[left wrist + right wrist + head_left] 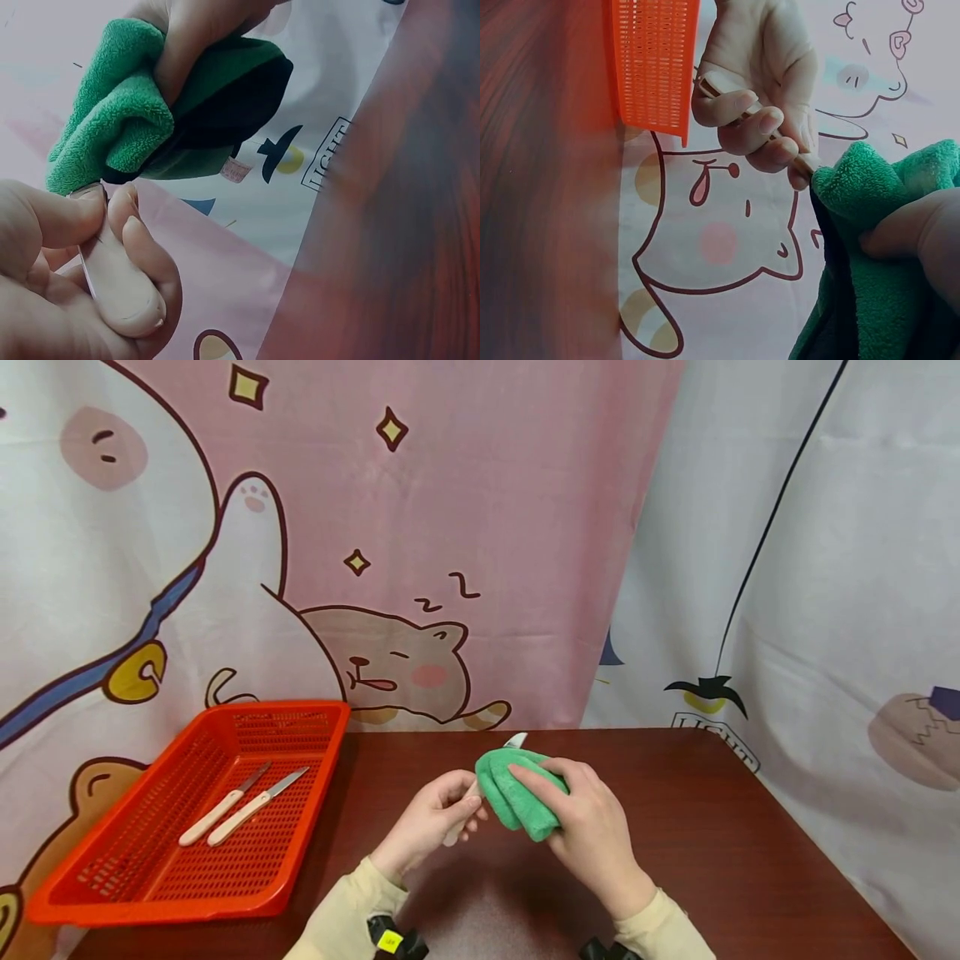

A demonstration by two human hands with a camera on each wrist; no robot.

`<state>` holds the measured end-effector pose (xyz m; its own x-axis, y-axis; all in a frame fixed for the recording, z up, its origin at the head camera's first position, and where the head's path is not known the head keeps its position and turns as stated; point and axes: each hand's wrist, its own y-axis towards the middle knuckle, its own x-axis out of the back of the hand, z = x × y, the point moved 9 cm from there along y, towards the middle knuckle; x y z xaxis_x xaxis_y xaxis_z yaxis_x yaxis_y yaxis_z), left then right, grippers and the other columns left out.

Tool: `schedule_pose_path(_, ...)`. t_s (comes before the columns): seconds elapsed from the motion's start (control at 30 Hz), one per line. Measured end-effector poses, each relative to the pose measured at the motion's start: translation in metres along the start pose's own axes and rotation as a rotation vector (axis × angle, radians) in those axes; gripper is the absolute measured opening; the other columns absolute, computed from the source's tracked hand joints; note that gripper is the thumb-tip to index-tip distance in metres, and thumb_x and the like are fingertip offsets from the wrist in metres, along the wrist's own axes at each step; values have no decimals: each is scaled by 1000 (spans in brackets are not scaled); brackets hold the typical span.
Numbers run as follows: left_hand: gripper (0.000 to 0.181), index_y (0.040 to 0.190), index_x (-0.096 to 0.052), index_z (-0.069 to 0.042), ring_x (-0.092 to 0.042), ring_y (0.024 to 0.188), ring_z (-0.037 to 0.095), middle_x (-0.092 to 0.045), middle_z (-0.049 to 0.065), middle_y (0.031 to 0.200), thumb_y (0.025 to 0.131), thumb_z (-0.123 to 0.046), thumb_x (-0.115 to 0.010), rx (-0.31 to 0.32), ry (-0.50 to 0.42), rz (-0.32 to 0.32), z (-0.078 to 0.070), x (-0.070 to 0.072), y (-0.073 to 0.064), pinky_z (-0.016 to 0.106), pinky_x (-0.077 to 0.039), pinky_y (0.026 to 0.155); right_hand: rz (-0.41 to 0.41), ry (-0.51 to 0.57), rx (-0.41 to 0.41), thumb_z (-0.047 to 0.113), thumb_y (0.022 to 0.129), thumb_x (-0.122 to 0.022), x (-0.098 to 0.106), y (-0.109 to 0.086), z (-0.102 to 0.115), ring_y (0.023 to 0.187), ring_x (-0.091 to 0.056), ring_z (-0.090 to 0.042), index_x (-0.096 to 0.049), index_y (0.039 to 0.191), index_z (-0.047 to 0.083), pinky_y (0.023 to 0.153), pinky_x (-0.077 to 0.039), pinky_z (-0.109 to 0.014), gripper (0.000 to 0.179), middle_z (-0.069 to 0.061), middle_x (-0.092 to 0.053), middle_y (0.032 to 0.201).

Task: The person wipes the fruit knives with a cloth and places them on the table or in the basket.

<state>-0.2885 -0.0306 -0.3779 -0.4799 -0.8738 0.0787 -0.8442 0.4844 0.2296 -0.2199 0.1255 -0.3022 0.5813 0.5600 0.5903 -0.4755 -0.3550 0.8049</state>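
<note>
My left hand (pixel 435 818) grips the pale handle (pixel 124 289) of a knife, its fingers curled round it. Over the knife's blade lies a folded green towel (pixel 517 789), and only the blade's tip (pixel 516 740) shows past the cloth in the head view. My right hand (pixel 592 822) holds the towel with the thumb on one side and fingers on the other. In the right wrist view the towel (pixel 885 195) meets the front of the handle. Most of the blade is hidden inside the folds.
A red plastic basket (pixel 288 868) stands on the left of the dark wooden table (pixel 697 827). Two knives with pale handles (pixel 243 821) lie inside it, side by side. Behind the table hangs a printed curtain (pixel 487 510).
</note>
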Motion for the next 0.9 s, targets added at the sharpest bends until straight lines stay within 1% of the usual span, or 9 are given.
schedule_pose_path(0.17,20,118,-57,4,-57,69,16,-62,13,88,100,-5,-56,34,-33,0,4,-1,1,24,-51,60,-4,-6,-7,-8,65,-79,-1,0,-3,101,-61,-31,-66,130,27,79,-53,-47,75,-12,-62,112)
schedule_pose_path(0.23,21,119,-57,5,-57,69,15,-62,12,87,100,-4,-55,43,-47,0,5,-1,1,23,-50,60,-4,-10,-15,-8,65,-79,0,0,-5,100,-60,-31,-66,130,28,79,-53,-47,76,-12,-62,112)
schedule_pose_path(0.47,24,123,-56,8,-58,68,16,-64,11,86,99,1,-54,66,-89,3,9,-2,0,22,-50,58,-52,-41,-17,-13,57,-82,6,2,-12,96,-61,-33,-67,128,26,72,-54,-48,83,-13,-63,109)
schedule_pose_path(0.57,24,123,-55,8,-58,67,15,-64,9,85,99,2,-53,77,-106,1,10,-3,0,22,-50,57,-57,-59,-37,-13,56,-83,8,2,-17,95,-60,-34,-67,128,26,70,-54,-47,84,-13,-62,108)
schedule_pose_path(0.7,25,123,-56,8,-58,66,13,-64,9,84,99,2,-54,75,-113,0,11,-3,-1,22,-50,56,-66,-83,-61,-12,56,-82,12,3,-24,95,-59,-34,-67,128,25,66,-53,-45,82,-14,-62,107)
schedule_pose_path(0.9,25,121,-58,7,-59,66,13,-65,10,84,98,-3,-59,61,-112,-11,12,1,0,22,-50,57,-106,-118,-100,-13,58,-79,23,4,-35,96,-58,-35,-66,130,24,66,-52,-47,82,-15,-61,108)
